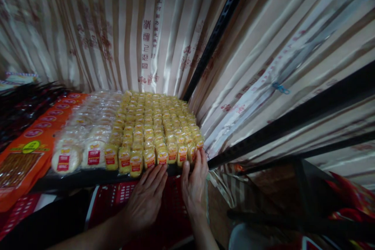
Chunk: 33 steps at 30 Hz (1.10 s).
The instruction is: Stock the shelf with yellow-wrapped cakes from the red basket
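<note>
Single head view, close above shelf edge (96, 177), facing forward-down toward curtain (123, 27).

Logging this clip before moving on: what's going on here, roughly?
A person stands at a shelf packed with rows of small yellow snack packs. The left hand and right hand are both open and flat, fingertips against the front row of packs at the shelf's right end. Round white packs and orange packets lie further left. A striped curtain hangs behind.
</note>
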### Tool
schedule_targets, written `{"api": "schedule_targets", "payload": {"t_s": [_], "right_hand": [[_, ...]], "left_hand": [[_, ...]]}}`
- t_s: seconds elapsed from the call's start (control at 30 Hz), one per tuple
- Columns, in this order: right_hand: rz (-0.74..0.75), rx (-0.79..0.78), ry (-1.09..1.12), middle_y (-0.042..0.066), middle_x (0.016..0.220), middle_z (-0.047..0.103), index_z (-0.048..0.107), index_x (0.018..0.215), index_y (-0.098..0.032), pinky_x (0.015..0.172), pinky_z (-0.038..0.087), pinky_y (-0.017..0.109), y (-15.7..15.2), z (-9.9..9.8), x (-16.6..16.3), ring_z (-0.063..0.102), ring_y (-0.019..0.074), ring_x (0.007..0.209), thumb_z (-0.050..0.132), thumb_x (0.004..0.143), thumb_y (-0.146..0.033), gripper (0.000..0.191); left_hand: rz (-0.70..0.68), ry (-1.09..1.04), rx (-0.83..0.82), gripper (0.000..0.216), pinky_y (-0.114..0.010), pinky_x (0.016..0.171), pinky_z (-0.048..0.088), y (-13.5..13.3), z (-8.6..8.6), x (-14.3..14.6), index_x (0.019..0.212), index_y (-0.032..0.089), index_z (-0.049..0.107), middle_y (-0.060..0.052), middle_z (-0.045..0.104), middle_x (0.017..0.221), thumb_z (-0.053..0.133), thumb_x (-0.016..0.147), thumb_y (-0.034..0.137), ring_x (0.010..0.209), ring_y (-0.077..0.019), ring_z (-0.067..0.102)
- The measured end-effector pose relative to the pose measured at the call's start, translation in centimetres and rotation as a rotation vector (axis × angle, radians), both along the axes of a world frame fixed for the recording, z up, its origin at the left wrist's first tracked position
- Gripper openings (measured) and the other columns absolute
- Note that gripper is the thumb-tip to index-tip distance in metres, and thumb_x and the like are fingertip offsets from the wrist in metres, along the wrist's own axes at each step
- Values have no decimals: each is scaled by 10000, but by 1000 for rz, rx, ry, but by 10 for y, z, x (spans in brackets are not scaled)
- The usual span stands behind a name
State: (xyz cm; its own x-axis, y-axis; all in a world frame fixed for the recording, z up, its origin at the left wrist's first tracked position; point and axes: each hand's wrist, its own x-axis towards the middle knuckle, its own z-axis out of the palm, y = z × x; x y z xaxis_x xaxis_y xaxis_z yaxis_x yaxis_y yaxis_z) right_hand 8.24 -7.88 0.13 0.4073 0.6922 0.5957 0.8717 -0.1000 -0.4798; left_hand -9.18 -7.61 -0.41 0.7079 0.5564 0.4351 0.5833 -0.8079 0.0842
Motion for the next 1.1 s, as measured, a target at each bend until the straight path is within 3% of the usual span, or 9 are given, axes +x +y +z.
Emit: {"api": "schedule_targets", "payload": {"t_s": [0.23,0.5,0.8,1.1], "right_hand": [[-105,-87,-69,166,1264,489,512,1211,-140,925,401,455,-22,-7,4,443,279,1184,336,904,-428,456],[-2,-79,55,167,1231,493,508,1219,-126,945,405,446,-17,-9,-3,476,257,1141,341,908,-381,435],[19,-52,101,153,1159,502,552,1163,-125,932,421,428,-10,-5,2,494,237,1092,364,903,-365,400],[94,-50,87,103,988,581,592,1047,-173,794,489,351,-17,-5,2,571,193,920,419,892,-346,290]], "left_hand": [[13,9,12,474,-371,1096,216,-1,3,0,1313,120,432,-85,376,1419,406,842,156,1338,-217,250],[17,23,5,468,-384,1097,213,-5,2,0,1311,123,435,-91,361,1427,416,846,181,1344,-235,236],[17,4,26,439,-385,1078,237,-4,1,3,1282,131,472,-91,397,1405,410,849,170,1323,-236,271],[45,-5,2,421,-367,1032,297,-5,2,5,1257,149,500,-78,429,1384,417,846,180,1273,-239,338]]}}
